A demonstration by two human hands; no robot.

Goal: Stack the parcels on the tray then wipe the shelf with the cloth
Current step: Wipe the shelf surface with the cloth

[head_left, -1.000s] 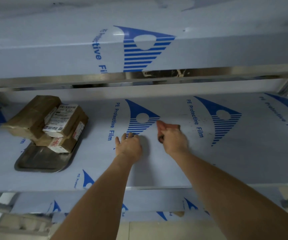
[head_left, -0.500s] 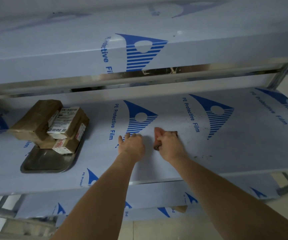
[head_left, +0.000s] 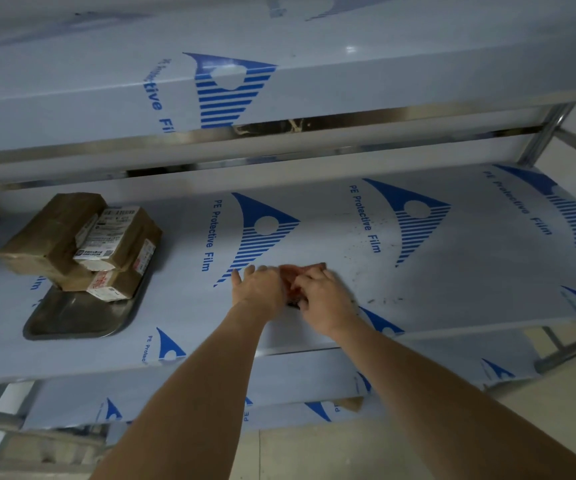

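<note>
Brown taped parcels (head_left: 82,242) with white labels lie piled on a dark metal tray (head_left: 71,318) at the left of the shelf (head_left: 452,289). The shelf is covered in pale film with blue logos. A reddish cloth (head_left: 295,277) lies on the shelf's middle. My right hand (head_left: 324,299) presses down on the cloth, fingers curled over it. Just left of it, my left hand (head_left: 257,289) rests flat on the shelf and touches the cloth's left edge. Dark specks dot the film right of the cloth.
Another film-covered shelf (head_left: 279,81) hangs low above, leaving a narrow gap. A metal post (head_left: 539,133) stands at the back right. A lower shelf (head_left: 210,393) and the tiled floor show below the front edge.
My right hand has dragged the cloth toward me and to the left, up against my left hand. The view has shifted so the tray and parcels sit lower.
</note>
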